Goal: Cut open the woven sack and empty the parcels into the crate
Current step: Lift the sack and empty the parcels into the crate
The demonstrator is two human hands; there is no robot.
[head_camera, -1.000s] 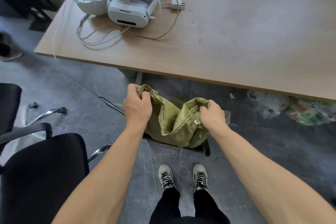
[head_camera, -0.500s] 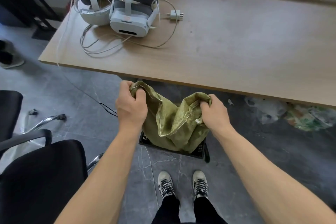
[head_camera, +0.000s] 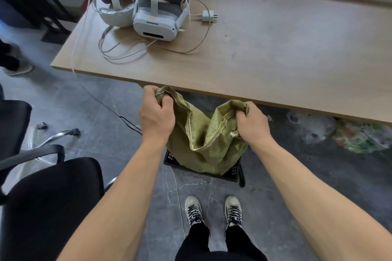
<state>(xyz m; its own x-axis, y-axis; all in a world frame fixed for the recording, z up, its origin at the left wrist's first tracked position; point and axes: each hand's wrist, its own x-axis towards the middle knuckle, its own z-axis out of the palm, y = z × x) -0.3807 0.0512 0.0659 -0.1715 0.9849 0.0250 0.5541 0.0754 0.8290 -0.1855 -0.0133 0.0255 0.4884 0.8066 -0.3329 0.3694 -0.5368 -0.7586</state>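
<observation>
— Lifted a little since a second ago: left hand and right hand now close under the near edge of the desk, with more of the crate rim showing below.
— Pose of the arms?
— Both stretched forward and down, forearms bare, backs of the hands up.
— Fingers?
— Clenched on the woven sack: left fingers curled round one bunched top corner, right fingers curled round the other.
— And the sack itself?
— Hanging between the two fists, olive green, hemmed edge sagging in the middle, lower end down at the black crate on the grey floor, covering most of it, just ahead of the shoes.
— Parcels?
— Hidden; cannot tell.
— Elsewhere?
— Two white headsets with looped cables at the desk's far left; black chair at the left.
</observation>
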